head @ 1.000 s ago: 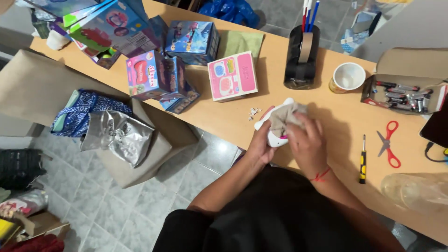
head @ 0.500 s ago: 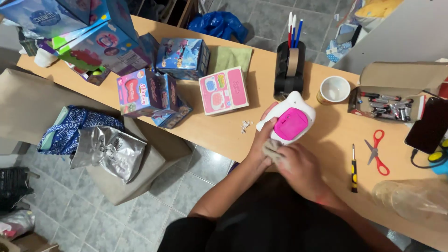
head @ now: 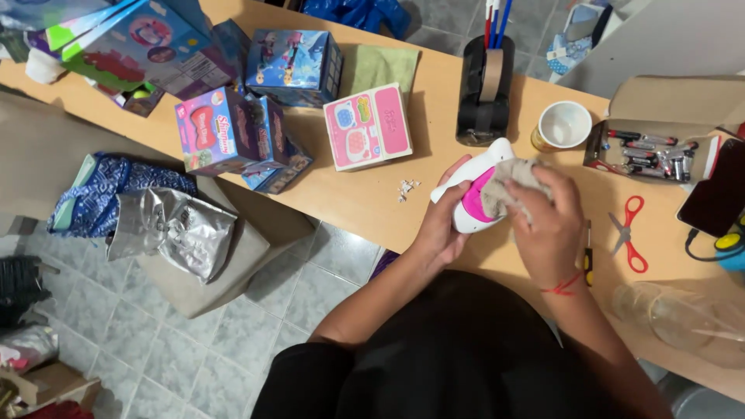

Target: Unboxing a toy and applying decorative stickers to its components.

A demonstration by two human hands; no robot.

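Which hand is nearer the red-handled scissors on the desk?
Right. The right hand, pressing a cloth on the toy, is just left of the scissors; the left hand grips the toy's far side.

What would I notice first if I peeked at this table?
Right in the middle, the left hand holds a white and pink toy while the right hand presses a grey cloth onto it. Bright toy boxes crowd the table's far left. Red scissors lie to the right, near a tray of batteries.
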